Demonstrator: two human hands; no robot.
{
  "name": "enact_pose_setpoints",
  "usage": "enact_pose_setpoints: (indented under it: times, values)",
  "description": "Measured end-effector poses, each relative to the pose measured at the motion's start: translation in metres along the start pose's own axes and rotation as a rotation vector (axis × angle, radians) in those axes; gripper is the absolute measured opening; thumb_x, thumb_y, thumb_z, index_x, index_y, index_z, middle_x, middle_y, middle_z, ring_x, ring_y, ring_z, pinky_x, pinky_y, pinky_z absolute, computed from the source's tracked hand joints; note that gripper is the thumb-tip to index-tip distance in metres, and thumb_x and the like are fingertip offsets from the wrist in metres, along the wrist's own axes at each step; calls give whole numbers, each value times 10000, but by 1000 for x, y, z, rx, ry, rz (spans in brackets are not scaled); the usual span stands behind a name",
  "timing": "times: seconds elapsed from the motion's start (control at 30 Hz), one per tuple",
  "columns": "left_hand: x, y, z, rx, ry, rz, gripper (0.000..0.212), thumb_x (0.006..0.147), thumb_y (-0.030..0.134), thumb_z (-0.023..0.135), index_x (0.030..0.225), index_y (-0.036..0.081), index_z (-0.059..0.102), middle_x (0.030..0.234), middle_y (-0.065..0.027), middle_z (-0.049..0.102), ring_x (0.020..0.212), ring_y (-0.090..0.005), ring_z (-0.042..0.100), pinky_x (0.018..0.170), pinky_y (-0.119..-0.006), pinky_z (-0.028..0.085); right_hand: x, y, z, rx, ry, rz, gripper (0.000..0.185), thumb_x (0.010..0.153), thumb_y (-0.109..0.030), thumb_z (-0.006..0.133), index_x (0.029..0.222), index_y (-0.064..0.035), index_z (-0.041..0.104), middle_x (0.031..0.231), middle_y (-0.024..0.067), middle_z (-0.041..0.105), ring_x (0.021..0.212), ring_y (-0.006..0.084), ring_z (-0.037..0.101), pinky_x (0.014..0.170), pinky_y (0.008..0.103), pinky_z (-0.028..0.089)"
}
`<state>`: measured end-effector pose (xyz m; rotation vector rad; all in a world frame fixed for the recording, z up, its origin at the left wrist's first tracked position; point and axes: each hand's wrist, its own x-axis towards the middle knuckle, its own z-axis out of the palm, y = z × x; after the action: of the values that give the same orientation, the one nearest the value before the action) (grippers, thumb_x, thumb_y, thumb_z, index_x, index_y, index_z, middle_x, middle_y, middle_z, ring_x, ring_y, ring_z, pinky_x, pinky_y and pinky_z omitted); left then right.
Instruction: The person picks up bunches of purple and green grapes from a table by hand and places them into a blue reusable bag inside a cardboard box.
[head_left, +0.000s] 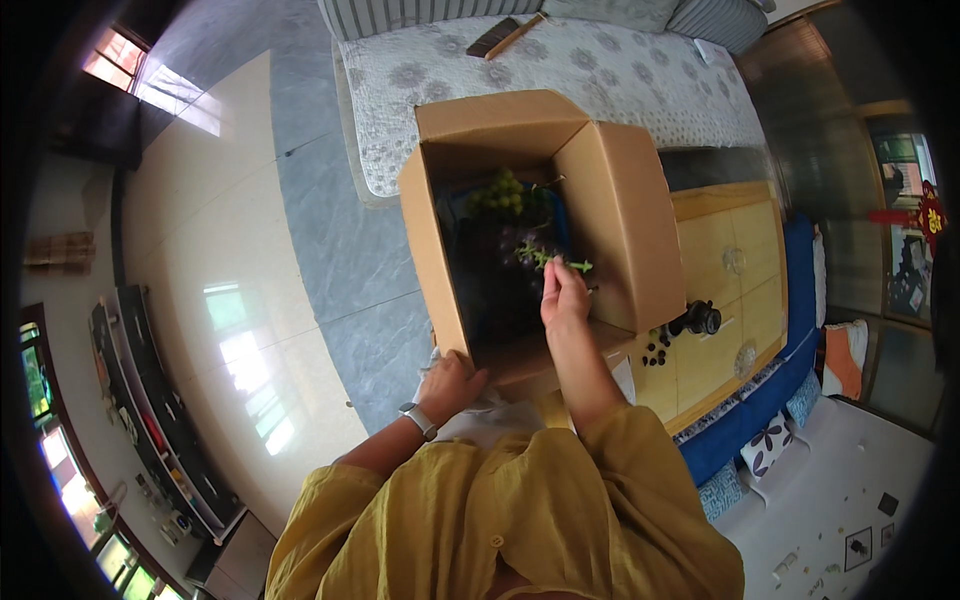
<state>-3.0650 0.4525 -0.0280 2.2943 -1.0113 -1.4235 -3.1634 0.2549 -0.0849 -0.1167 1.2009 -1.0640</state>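
An open cardboard box (634, 217) stands before me with its flaps folded outward. Dark grapes (487, 255) fill its shaded inside, and a bunch of green grapes (496, 195) lies toward the far side. Between thumb and fingers, my right hand (566, 292) pinches a green grape stem (536, 257) over the dark bunches. Few or no grapes show on that stem. My left hand (450, 386) rests on the box's near left corner, beside some crumpled white material (487, 401). Shadow hides the bottom of the box.
To the right is a wooden table (709, 240) with loose dark grapes (655, 352), a black jar-like object (703, 318) and a clear glass (733, 260). Beyond the box, a hand brush (495, 37) lies on a quilted sofa cover (420, 60). A blue sofa (765, 427) borders the table.
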Motion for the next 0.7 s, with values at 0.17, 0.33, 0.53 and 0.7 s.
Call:
enact_pose_setpoints:
  times: [0.17,0.33,0.53,0.7]
  values:
    - [1,1,4,17,17,38,465,731,374,554,856,-61,445,840,-253,550,779,-379,543,677,-429,443,71,-37,2,-18,196,59,145,695,87,600,805,18,536,829,88,561,783,188,561,709,279,530]
    - [2,0,9,32,35,-28,392,703,327,572,842,-29,485,838,-236,562,852,-359,536,722,-423,426,88,-45,12,-103,212,139,216,693,91,595,842,-52,528,853,68,544,795,183,545,715,286,520]
    - [4,8,6,96,-4,-73,399,713,325,541,841,-48,483,861,-242,550,832,-371,531,723,-423,429,110,-35,14,-264,82,170,290,717,54,582,943,-98,482,850,63,530,766,190,537,700,334,513]
    - [8,2,9,83,14,-52,389,708,321,541,817,-50,504,846,-250,563,817,-377,541,712,-428,435,113,-42,15,-219,-105,204,207,737,29,565,903,-54,473,863,85,523,809,214,518,760,339,482]
